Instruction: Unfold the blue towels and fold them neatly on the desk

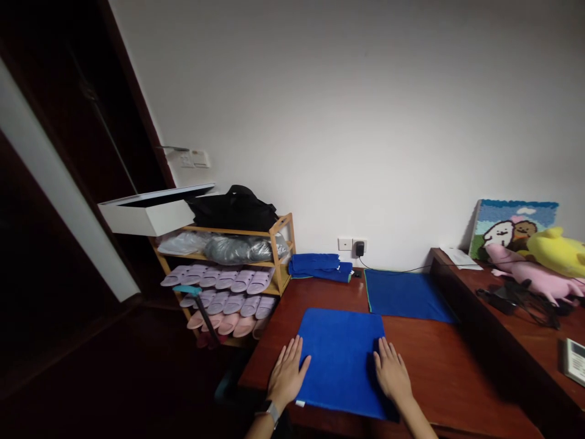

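Note:
A blue cloth (340,360) lies spread flat on the reddish-brown wooden table (429,360), with a small white tag at its near left corner. My left hand (289,372) rests on its left edge, fingers stretched out and thumb apart. On the opposite edge lies my right hand (392,371), also flat with fingers extended. Neither hand grips anything. Farther back, a second blue cloth (406,296) with a green edge is laid out flat. Beside it to the left, by the wall, sits a stack of folded blue cloths (315,266).
Left of the table stands a wooden shoe rack (278,268) with rows of slippers, a black bag (235,210) and a white box (150,216). A raised desk (503,289) on the right holds plush toys (525,271) and cables. A black plug (359,248) trails a cord along the wall.

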`<state>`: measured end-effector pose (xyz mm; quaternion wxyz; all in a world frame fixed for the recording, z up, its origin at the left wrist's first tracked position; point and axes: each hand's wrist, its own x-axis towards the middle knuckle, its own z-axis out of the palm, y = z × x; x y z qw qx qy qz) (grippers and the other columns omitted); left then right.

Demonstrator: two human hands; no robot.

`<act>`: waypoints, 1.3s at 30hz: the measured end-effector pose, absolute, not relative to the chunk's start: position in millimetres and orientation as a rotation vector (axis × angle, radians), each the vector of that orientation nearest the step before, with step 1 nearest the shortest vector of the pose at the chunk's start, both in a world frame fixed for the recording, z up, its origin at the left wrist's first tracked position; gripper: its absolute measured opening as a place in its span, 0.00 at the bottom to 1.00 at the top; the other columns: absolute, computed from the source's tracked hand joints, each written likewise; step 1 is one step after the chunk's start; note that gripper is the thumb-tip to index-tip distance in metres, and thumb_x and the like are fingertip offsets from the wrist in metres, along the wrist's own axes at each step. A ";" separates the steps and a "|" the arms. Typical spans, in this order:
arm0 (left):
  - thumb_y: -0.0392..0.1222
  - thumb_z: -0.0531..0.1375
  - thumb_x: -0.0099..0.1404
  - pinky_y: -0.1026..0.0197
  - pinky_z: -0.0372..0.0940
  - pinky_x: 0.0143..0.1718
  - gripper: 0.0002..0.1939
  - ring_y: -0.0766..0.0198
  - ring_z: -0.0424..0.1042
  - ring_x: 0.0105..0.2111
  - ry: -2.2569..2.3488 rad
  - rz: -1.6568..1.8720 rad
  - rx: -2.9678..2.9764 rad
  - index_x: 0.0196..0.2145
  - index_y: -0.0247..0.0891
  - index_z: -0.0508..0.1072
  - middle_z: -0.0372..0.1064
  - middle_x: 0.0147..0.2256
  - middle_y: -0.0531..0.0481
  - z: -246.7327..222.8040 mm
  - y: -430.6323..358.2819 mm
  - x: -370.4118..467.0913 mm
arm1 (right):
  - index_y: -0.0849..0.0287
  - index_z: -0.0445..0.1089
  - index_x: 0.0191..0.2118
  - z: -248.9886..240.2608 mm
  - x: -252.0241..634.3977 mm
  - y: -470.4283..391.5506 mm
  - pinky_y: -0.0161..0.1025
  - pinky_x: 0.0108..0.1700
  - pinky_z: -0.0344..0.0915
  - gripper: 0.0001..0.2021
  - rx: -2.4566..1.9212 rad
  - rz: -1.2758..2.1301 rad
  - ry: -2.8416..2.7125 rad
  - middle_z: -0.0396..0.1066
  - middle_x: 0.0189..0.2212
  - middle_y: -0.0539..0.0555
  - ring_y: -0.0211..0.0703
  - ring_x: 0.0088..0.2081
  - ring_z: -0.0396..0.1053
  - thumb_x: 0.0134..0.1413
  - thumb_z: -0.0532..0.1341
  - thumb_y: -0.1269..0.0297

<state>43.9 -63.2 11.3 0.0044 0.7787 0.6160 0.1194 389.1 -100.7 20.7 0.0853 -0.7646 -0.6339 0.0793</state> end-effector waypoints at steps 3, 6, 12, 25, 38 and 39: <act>0.62 0.39 0.76 0.47 0.47 0.72 0.36 0.56 0.47 0.72 1.928 0.393 2.459 0.73 0.41 0.48 0.46 0.72 0.48 9.9 -63.2 42.3 | 0.63 0.44 0.74 33.3 394.7 -66.8 0.50 0.72 0.44 0.33 -2.278 0.227 -1.902 0.43 0.74 0.54 0.48 0.74 0.42 0.69 0.36 0.53; 0.61 0.40 0.76 0.47 0.48 0.71 0.36 0.56 0.48 0.71 1.933 0.387 2.457 0.73 0.42 0.46 0.47 0.72 0.49 7.0 -62.5 42.3 | 0.63 0.44 0.74 33.5 396.7 -43.3 0.50 0.72 0.42 0.33 -2.335 0.258 -1.895 0.41 0.74 0.55 0.49 0.74 0.41 0.69 0.37 0.54; 0.62 0.41 0.76 0.46 0.49 0.71 0.35 0.55 0.50 0.71 1.929 0.342 2.487 0.72 0.41 0.51 0.49 0.71 0.49 11.6 -63.4 40.4 | 0.65 0.40 0.74 16.5 397.2 -37.2 0.49 0.73 0.36 0.33 -2.342 0.218 -1.880 0.39 0.75 0.55 0.48 0.74 0.37 0.70 0.35 0.55; 0.55 0.40 0.78 0.48 0.46 0.72 0.31 0.58 0.47 0.72 1.268 0.470 2.781 0.74 0.43 0.45 0.49 0.72 0.49 45.6 -22.5 215.9 | 0.64 0.40 0.74 12.9 401.5 -34.2 0.49 0.73 0.34 0.33 -2.316 0.276 -1.901 0.37 0.75 0.52 0.49 0.75 0.35 0.69 0.35 0.54; 0.63 0.35 0.75 0.46 0.44 0.72 0.38 0.55 0.46 0.72 1.698 0.252 2.509 0.72 0.38 0.52 0.47 0.72 0.46 27.4 48.9 138.4 | 0.64 0.39 0.74 12.5 400.4 -30.2 0.50 0.74 0.36 0.35 -2.320 0.276 -1.889 0.36 0.75 0.50 0.48 0.75 0.34 0.68 0.33 0.52; 0.63 0.35 0.75 0.46 0.44 0.72 0.39 0.54 0.46 0.72 1.748 0.248 2.483 0.72 0.37 0.52 0.46 0.72 0.44 29.1 51.9 119.0 | 0.64 0.38 0.74 12.9 400.3 -30.7 0.49 0.74 0.36 0.35 -2.323 0.281 -1.889 0.36 0.75 0.50 0.48 0.75 0.34 0.68 0.33 0.52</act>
